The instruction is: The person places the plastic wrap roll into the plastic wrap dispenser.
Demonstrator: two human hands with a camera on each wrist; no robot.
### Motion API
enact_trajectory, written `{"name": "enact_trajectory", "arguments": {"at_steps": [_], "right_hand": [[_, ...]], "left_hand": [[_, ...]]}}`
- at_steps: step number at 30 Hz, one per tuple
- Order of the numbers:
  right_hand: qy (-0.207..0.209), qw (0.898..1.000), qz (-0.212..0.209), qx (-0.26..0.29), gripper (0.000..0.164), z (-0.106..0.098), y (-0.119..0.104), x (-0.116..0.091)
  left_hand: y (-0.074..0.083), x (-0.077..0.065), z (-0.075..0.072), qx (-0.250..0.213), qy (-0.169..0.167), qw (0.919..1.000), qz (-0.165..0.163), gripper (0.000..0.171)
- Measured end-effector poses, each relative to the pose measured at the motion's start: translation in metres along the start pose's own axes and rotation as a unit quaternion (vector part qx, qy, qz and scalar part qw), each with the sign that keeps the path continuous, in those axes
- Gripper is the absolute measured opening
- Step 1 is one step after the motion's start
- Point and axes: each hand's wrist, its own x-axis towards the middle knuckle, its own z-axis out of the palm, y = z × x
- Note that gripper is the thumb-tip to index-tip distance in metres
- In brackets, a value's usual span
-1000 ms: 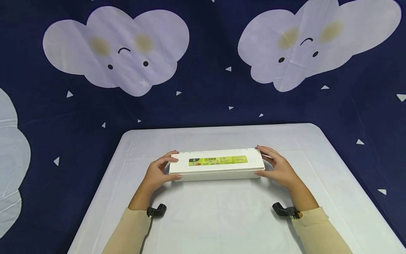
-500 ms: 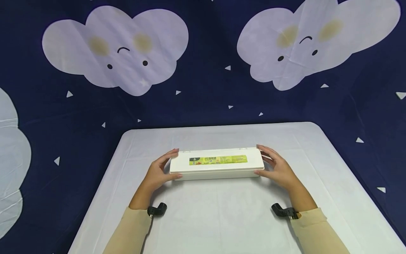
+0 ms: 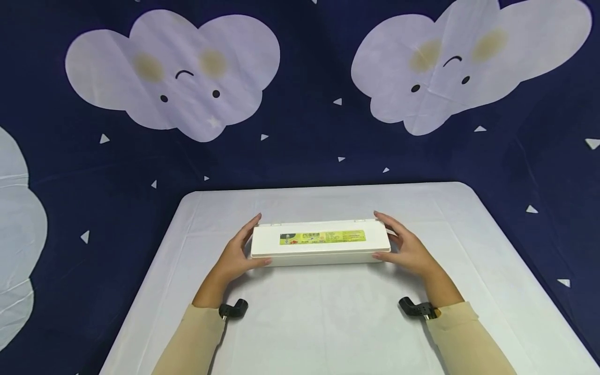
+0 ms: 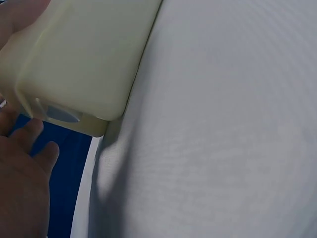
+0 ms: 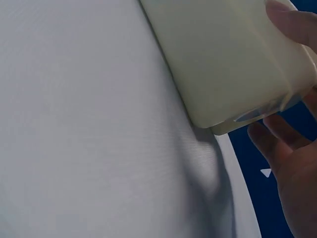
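Note:
A long white cling film box [image 3: 323, 249] with a green and yellow label [image 3: 323, 237] lies crosswise on the white table, its lid down. My left hand [image 3: 233, 254] grips the left end, thumb on the front edge and index finger reaching to the rear corner. At the right end my right hand [image 3: 411, 251] holds the box likewise, thumb at the front and fingers behind. In the left wrist view the box's end [image 4: 74, 64] shows a small oval recess, with fingers close to it. The right wrist view shows the other end [image 5: 223, 64], the thumb lying on its front face.
A white cloth [image 3: 323, 317] covers the table, which has rounded far corners. Behind it hangs a dark blue curtain [image 3: 309, 135] with cloud faces and small white triangles. Black cameras [image 3: 234, 309] are strapped to both wrists.
My left fingertips have come off the lid's rear left corner and now stretch behind the box. The right fingertips have shifted slightly left along the back edge. The box stays in nearly the same place.

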Motion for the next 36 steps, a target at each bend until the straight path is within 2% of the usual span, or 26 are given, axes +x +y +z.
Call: {"name": "enact_trajectory", "arguments": {"at_steps": [5,9,13,19,29,36], "right_hand": [[0.009,1.0,-0.006,-0.013,0.109,0.003,0.005,-0.001],[0.011,1.0,-0.013,-0.017,0.108,0.004,0.006,-0.002],[0.012,1.0,-0.014,-0.015,0.106,0.005,0.005,-0.003],[0.014,1.0,-0.007,-0.011,0.107,0.006,0.003,-0.003],[0.017,1.0,-0.003,-0.013,0.108,0.006,0.008,-0.003],[0.013,1.0,0.02,-0.013,0.108,0.005,0.006,-0.002]], "left_hand": [[-0.003,-0.001,-0.001,-0.019,0.012,0.999,0.038,0.109],[-0.003,-0.002,-0.001,-0.024,0.011,0.9983,0.052,0.104],[-0.004,-0.002,0.0,-0.022,0.004,0.9985,0.049,0.102],[-0.029,0.002,0.001,-0.009,0.003,0.9989,0.046,0.106],[-0.033,0.005,0.0,-0.006,-0.001,0.9996,0.028,0.105],[-0.036,0.006,0.0,-0.01,-0.009,0.9996,0.025,0.103]]}}
